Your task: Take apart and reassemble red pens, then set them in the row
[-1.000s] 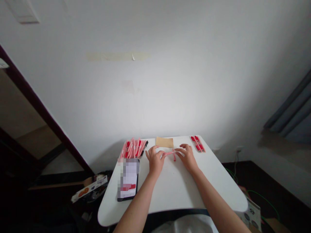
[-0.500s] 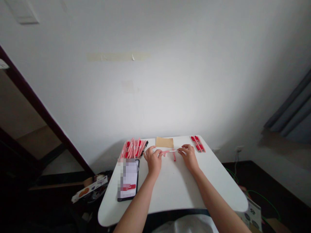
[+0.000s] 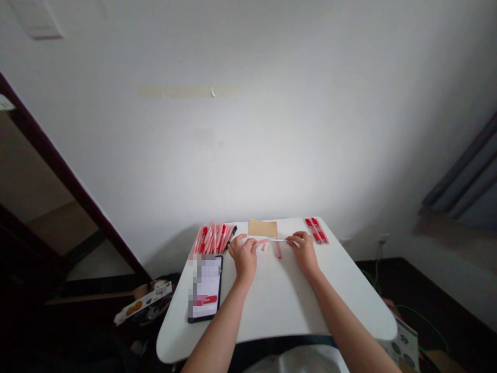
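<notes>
Clock face laid on the white tabletop [image 3: 279, 305], 12 at the wall edge. Both hands at work in the upper half. Left hand [image 3: 244, 260] at 11: thumb and forefinger pinched together on a pink tube [image 3: 263, 242], the other fingers loosely spread. Right hand [image 3: 303, 255] at 1: thumb and fingertips closed on the outer end of a thin white rod [image 3: 278, 240], palm otherwise relaxed.

Tube and rod lie nearly in line, just short of 12, the tube pointing towards 3 and the rod meeting its free end. Cannot tell whether the rod tip sits inside the tube or only touches it.

Below the rod, at 12: one pink-and-red piece [image 3: 278, 252], lying lengthwise; small pink bits beside it, too small to identify. Beyond, near the wall edge at 12: a brown rectangle [image 3: 263, 228], flat.

At 10: a heap of pink, red and black pens [image 3: 212, 239]. At 9: phone [image 3: 207, 285], screen up, partly pixelated. Between 1 and 2: red and pink pens [image 3: 317, 231], side by side.
</notes>
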Action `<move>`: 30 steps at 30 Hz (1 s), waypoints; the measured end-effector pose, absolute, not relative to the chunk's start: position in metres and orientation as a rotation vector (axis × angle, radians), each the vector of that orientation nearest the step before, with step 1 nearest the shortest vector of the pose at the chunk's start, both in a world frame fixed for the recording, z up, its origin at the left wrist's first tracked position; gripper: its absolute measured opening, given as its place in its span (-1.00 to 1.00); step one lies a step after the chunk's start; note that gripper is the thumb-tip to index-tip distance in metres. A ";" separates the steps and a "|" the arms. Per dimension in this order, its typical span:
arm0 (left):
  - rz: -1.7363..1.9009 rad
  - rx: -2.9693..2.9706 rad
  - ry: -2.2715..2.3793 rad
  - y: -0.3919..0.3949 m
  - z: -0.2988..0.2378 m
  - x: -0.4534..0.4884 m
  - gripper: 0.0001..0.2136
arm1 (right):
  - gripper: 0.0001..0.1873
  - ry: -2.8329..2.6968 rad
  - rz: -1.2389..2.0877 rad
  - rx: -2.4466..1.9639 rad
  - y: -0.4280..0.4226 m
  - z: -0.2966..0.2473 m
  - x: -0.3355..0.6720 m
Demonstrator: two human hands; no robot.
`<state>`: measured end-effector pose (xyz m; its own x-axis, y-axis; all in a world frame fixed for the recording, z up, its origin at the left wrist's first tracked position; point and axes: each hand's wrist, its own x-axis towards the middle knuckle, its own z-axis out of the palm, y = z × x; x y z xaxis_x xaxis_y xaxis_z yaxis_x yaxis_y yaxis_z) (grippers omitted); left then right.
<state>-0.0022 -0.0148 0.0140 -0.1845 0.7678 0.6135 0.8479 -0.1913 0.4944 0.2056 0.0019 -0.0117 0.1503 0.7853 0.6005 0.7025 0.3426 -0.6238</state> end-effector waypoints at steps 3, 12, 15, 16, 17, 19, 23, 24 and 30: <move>-1.331 -1.932 -1.951 -0.016 0.016 -0.002 -0.92 | -0.70 -1.562 0.101 -1.375 0.002 -0.012 0.206; -1.313 -1.889 -1.985 -0.015 0.016 -0.004 -0.91 | -0.65 -1.510 0.128 -1.370 0.005 -0.015 0.208; -1.320 -1.869 -1.975 -0.014 0.016 -0.005 -0.91 | -0.65 -1.488 0.134 -1.371 0.004 -0.013 0.208; -1.321 -1.862 -1.972 -0.014 0.016 -0.005 -0.90 | -0.65 -1.484 0.136 -1.373 0.004 -0.013 0.207; -1.319 -1.855 -1.971 -0.014 0.016 -0.005 -0.89 | -0.65 -1.481 0.137 -1.376 0.003 -0.012 0.207; -1.303 -1.840 -1.966 -0.014 0.016 -0.005 -0.88 | -0.67 -1.484 0.140 -1.383 0.003 -0.011 0.206; -1.223 -1.810 -1.979 -0.014 0.014 -0.006 -0.87 | -0.68 -1.496 0.138 -1.391 0.002 -0.011 0.206; -1.198 -1.805 -1.984 -0.014 0.014 -0.006 -0.86 | -0.67 -1.499 0.136 -1.390 0.002 -0.011 0.206; -1.109 -1.787 -1.980 -0.015 0.014 -0.005 -0.78 | -0.67 -1.511 0.127 -1.378 0.002 -0.010 0.205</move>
<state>-0.0051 -0.0154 0.0142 -0.2149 0.7384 0.6392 0.9308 -0.0434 0.3630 0.2048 0.0021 -0.0104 0.2007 0.7791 0.5939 0.6692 0.3337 -0.6639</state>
